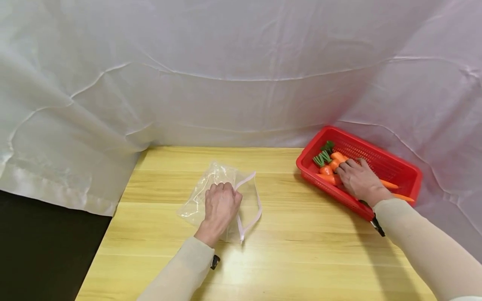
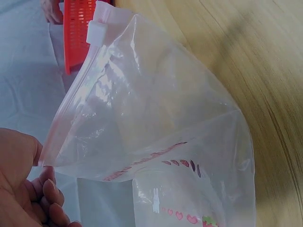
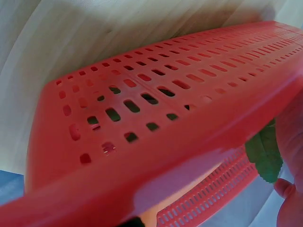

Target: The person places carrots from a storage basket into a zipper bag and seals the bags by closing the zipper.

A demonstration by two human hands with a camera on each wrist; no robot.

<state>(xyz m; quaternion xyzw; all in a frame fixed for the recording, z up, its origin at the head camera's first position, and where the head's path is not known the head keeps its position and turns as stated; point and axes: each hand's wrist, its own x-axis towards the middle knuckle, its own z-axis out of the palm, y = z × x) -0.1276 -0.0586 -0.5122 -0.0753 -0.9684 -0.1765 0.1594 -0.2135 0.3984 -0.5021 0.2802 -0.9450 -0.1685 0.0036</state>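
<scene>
My left hand (image 1: 221, 203) pinches the clear zip bag's (image 1: 211, 188) mouth open on the tabletop (image 1: 301, 251); my right hand (image 1: 359, 179) curls around toy carrots (image 1: 333, 165) inside the red basket (image 1: 399, 167).

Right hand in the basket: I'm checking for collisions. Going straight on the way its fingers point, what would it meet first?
The right hand already lies on the carrots; beyond them, probably the red basket far wall.

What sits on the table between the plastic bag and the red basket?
Nothing: in the head view, only bare wooden table separates the plastic bag from the red basket.
</scene>
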